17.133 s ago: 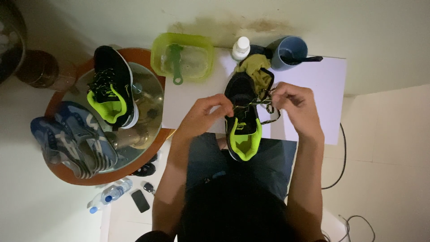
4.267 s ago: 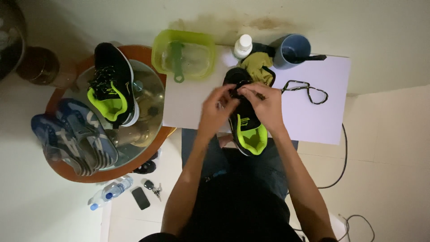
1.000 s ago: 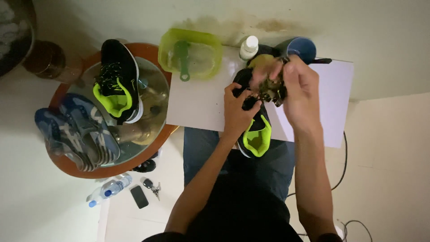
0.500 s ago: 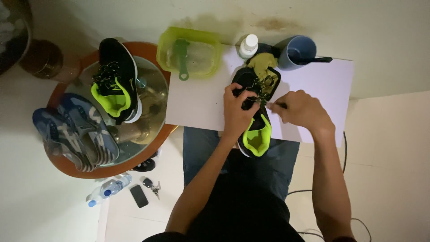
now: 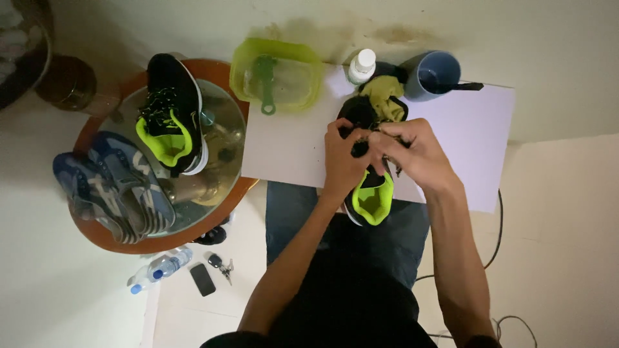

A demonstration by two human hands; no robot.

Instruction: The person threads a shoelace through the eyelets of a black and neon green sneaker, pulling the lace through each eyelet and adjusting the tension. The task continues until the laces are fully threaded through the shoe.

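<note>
The white tabletop [image 5: 290, 148] lies beneath both hands, with a round side table [image 5: 158, 238] to the left of them carrying a matching black-and-green shoe [image 5: 169, 116] and blue shoes [image 5: 113, 187]. The black shoe with a green lining [image 5: 371, 196] sits directly under the hands, heel toward the person. The left hand [image 5: 342, 161] and right hand [image 5: 416, 154] are both closed, fingers pinched on the dark lace [image 5: 380, 132] over the shoe's upper.

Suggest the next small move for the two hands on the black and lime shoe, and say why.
Probably draw the lace on through: both the left hand and right hand pinch it over the front of the shoe, which lies on the white sheet.
</note>
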